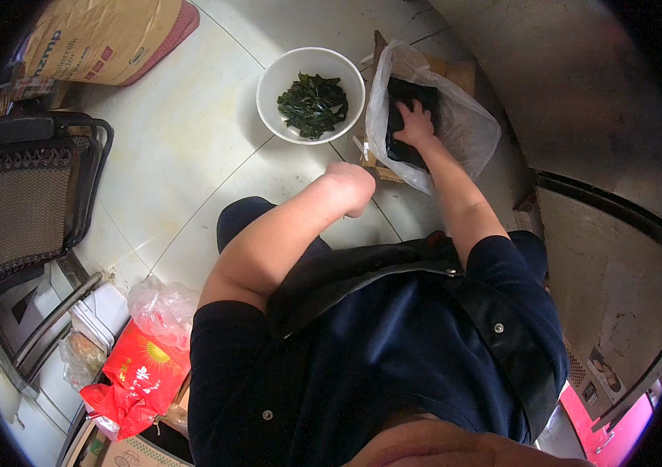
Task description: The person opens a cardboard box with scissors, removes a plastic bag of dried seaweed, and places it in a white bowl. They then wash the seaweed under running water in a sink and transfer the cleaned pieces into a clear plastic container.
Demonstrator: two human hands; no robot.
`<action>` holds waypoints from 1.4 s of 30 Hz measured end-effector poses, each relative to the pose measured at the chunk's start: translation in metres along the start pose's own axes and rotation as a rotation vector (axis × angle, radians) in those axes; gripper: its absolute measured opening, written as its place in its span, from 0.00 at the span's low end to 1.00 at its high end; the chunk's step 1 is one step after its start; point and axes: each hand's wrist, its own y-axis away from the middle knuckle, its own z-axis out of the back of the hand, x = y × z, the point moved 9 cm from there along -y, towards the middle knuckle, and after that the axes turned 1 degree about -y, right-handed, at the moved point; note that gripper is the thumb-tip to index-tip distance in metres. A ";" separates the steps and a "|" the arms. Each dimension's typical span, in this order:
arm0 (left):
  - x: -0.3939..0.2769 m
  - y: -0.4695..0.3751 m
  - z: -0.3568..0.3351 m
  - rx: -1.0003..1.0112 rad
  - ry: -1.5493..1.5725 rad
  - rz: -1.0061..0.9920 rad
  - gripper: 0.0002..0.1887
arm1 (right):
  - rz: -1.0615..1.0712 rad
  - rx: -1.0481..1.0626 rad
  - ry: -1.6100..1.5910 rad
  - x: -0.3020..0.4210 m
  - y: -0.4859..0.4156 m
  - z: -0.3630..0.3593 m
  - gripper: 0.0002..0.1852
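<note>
My right hand [416, 124] reaches into a clear plastic bag [471, 122] that lines a cardboard box [390, 174]. Its spread fingers rest on a dark, leafy-looking mass [404, 149] in the bag; whether they grip any of it does not show. My left hand [354, 185] is bent at the wrist near the box's lower left corner, its fingers mostly hidden. To the left of the box, a white plastic bowl [268, 114] stands on the tiled floor, holding dark green leafy pieces that look like seaweed [312, 105].
A folded mesh chair [21, 198] stands at the left, below a large paper sack [97, 38]. A red plastic bag [147, 368] lies among other bags and cartons at lower left. Large metal panels [593, 93] rise close on the right.
</note>
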 end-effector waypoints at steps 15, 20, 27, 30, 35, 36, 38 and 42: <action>0.002 -0.001 -0.001 -0.014 -0.011 0.016 0.12 | 0.031 0.027 -0.091 0.023 0.015 -0.001 0.45; 0.000 -0.001 -0.002 -0.023 0.005 0.003 0.12 | -0.023 0.120 -0.032 0.030 0.018 -0.005 0.46; -0.002 0.002 0.000 -0.025 -0.010 0.002 0.12 | -0.116 -0.054 0.043 0.031 0.027 0.003 0.32; 0.000 0.003 -0.001 -0.020 0.004 0.001 0.12 | -0.060 -0.083 0.045 0.034 0.026 0.008 0.27; 0.000 0.003 0.000 -0.045 0.000 0.000 0.13 | 0.037 -0.062 -0.115 -0.003 0.001 -0.003 0.24; 0.000 0.003 0.000 -0.045 0.002 0.001 0.13 | 0.025 -0.064 -0.181 -0.011 0.001 -0.001 0.23; 0.002 0.002 -0.001 -0.048 0.009 0.002 0.14 | 0.008 -0.119 -0.341 -0.025 0.003 0.006 0.23; 0.002 0.003 0.000 -0.038 0.004 0.004 0.14 | -0.054 -0.052 -0.508 -0.056 0.004 0.001 0.27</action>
